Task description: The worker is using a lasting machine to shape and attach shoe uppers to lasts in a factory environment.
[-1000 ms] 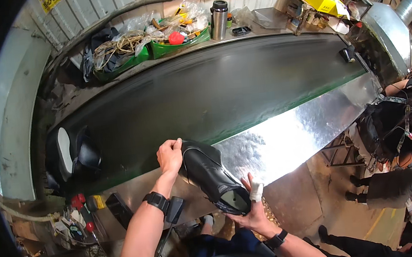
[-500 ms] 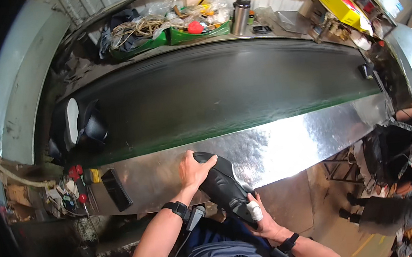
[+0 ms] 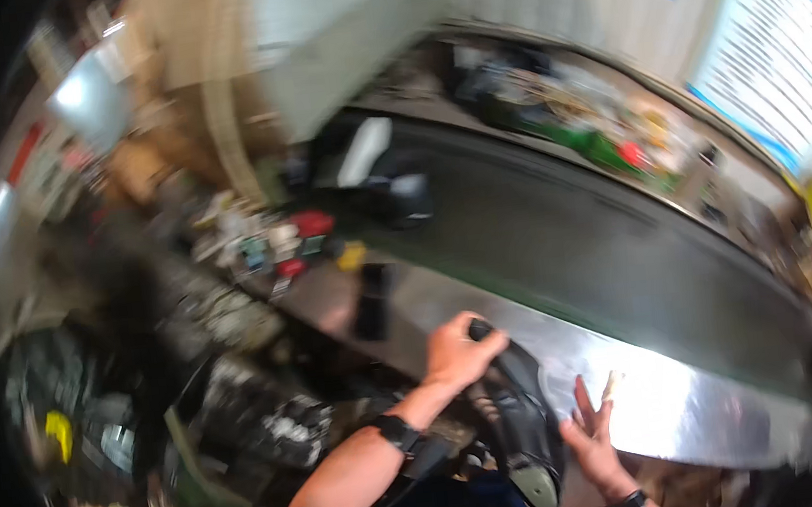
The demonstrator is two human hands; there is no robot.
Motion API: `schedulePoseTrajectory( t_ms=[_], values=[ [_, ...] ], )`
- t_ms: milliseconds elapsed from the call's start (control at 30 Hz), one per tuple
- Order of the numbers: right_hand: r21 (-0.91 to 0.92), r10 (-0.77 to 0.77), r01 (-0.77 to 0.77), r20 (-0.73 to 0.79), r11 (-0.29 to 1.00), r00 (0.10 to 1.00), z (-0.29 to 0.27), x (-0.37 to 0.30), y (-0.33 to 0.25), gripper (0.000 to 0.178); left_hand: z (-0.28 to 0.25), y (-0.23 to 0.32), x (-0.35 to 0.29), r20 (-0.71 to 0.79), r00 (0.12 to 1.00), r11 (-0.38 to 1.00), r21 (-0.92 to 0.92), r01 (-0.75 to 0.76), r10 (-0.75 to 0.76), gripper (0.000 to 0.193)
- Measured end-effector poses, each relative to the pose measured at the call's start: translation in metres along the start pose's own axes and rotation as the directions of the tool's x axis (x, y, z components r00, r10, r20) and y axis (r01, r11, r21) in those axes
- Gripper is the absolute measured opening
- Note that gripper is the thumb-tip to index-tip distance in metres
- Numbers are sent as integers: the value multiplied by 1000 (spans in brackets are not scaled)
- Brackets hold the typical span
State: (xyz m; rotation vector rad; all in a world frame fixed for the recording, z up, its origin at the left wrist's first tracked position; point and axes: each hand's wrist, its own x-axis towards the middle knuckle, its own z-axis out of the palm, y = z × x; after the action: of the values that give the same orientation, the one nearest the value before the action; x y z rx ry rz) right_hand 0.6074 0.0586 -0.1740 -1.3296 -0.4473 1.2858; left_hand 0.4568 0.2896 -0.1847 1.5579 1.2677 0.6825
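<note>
A black shoe (image 3: 519, 410) hangs at a slant before me, over the near edge of the metal-topped bench. My left hand (image 3: 464, 351) is closed round its upper end, the thumb lying across it. A pale patch (image 3: 535, 485) shows at the shoe's lower end. My right hand (image 3: 594, 437) is beside the shoe with fingers spread, holding nothing I can see; blur hides whether its thumb touches the shoe. A pale covering seems to sit on one of its fingertips.
Beyond the metal strip (image 3: 411, 297) runs a dark conveyor belt (image 3: 571, 226). More footwear with a white sole (image 3: 366, 151) lies at its left end. A black phone-like slab (image 3: 372, 302) and red-handled tools (image 3: 309, 229) rest on the bench's left part. Green bins (image 3: 603, 149) line the back.
My view has swung to the left and blurred. My right hand has let go of the shoe's lower end and spread its fingers. My left hand keeps its hold.
</note>
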Motion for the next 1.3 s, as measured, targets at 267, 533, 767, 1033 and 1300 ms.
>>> schedulePoseTrajectory(
  t_ms=[267,533,767,1033,1300],
  values=[
    [-251,135,-47,349,967,927,198,9,10,41,-240,-2,-132,-491,871,999,-45,-24,-1,38],
    [-180,107,29,698,983,709,457,-85,94,14,-486,-70,-306,-916,370,976,-201,-86,-156,25],
    [-239,382,-313,734,919,561,583,-144,135,17,-527,-132,-410,-596,635,287,-799,-529,-491,51],
    [-169,363,-358,721,918,591,644,-170,151,17,-525,-151,-423,-538,603,236,-828,-508,-589,43],
    [-104,348,-370,636,923,689,671,-148,184,16,-549,-163,-405,-525,578,187,-819,-542,-625,40]
  ],
)
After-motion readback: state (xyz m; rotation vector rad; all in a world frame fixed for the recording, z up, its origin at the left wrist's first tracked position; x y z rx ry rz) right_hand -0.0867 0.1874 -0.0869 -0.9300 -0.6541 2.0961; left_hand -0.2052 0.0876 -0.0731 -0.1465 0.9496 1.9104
